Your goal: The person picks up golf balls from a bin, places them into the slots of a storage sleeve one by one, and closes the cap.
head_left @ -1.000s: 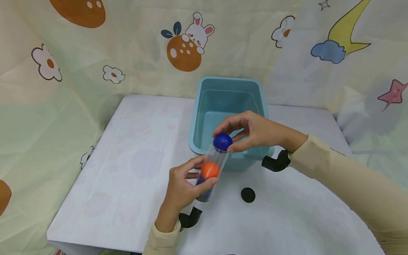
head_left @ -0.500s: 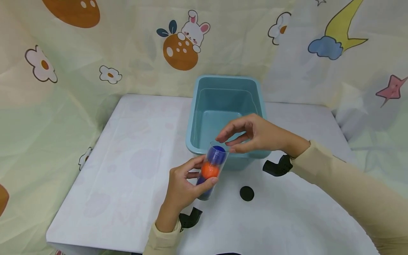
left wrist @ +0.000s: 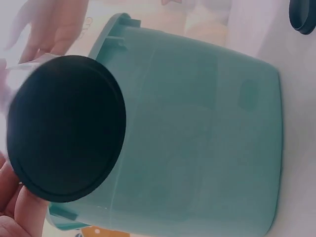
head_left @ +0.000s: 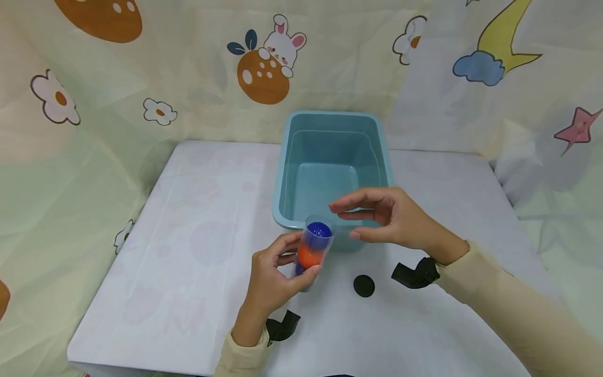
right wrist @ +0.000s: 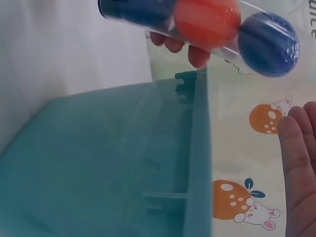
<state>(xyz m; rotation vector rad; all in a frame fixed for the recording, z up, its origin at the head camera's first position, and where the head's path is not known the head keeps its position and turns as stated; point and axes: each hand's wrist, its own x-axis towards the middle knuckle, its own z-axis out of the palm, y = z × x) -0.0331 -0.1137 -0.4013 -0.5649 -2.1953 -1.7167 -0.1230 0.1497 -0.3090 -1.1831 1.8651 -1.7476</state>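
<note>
My left hand point(head_left: 278, 267) grips a clear tube point(head_left: 325, 246) and holds it tilted above the table. Inside it a blue ball point(head_left: 319, 229) lies uppermost, an orange ball point(head_left: 309, 255) under that, and another blue ball point(head_left: 300, 269) lower down, partly behind my fingers. The left wrist view shows the tube's dark round base point(left wrist: 66, 128). My right hand point(head_left: 395, 220) is a little right of the tube's mouth, apart from it, with fingers extended and nothing held. In the right wrist view the orange ball point(right wrist: 207, 22) sits between the two blue ones.
A light blue plastic bin point(head_left: 278, 204) stands behind the hands at the back of the white table point(head_left: 188, 272). One black disc point(head_left: 364, 286) lies on the tabletop, right of the tube. Printed cloth point(head_left: 212, 68) hangs behind.
The blue ball held at the tube's mouth was let go and slid down onto the orange ball. My right hand then moved away to the right. The left hand keeps its grip.
</note>
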